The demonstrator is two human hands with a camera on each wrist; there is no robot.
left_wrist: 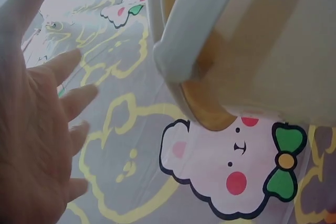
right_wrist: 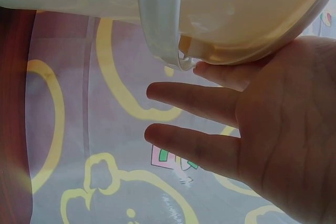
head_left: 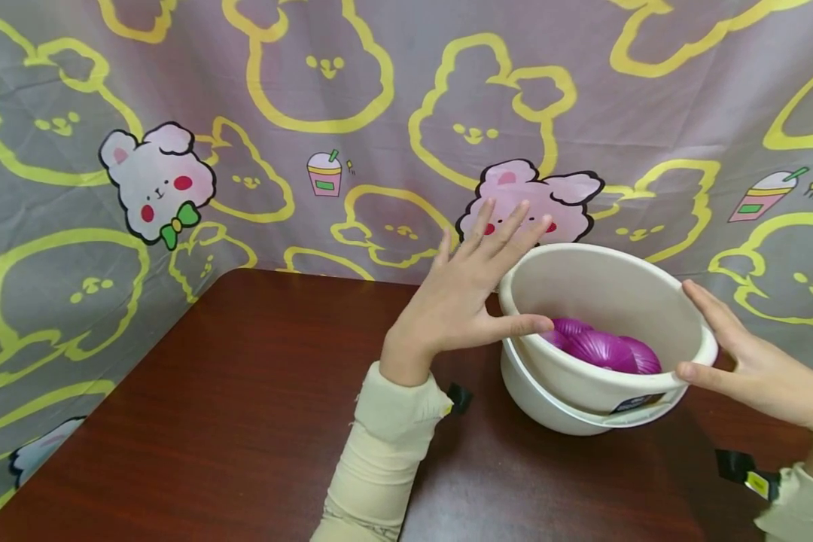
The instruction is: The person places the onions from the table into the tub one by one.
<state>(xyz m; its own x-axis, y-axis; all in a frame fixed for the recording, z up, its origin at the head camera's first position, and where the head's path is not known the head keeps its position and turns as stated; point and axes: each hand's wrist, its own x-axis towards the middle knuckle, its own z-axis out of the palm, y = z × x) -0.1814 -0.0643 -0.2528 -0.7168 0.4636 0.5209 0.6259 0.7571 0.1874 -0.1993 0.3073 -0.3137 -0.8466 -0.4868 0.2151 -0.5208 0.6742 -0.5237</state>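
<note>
A cream basin [head_left: 599, 275] sits tilted inside a second white basin [head_left: 535, 403] at the right of the table. Shiny purple, ribbed, rounded things [head_left: 603, 350] lie in the upper basin; their kind is unclear. My left hand [head_left: 457, 297] is raised at the left side of the basins with fingers spread, holding nothing. Its thumb overlaps the rim in the head view, but the left wrist view shows a gap. At the right rim, my right hand [head_left: 752, 365] touches the basin with thumb and index finger spread; its other fingers [right_wrist: 189, 100] extend straight below the rim.
The basins stand on a dark reddish-brown table [head_left: 244, 376]. A grey-pink curtain [head_left: 393, 68] with yellow cartoon outlines hangs close behind the table and along its left side. Black straps [head_left: 735, 465] stick out near both wrists.
</note>
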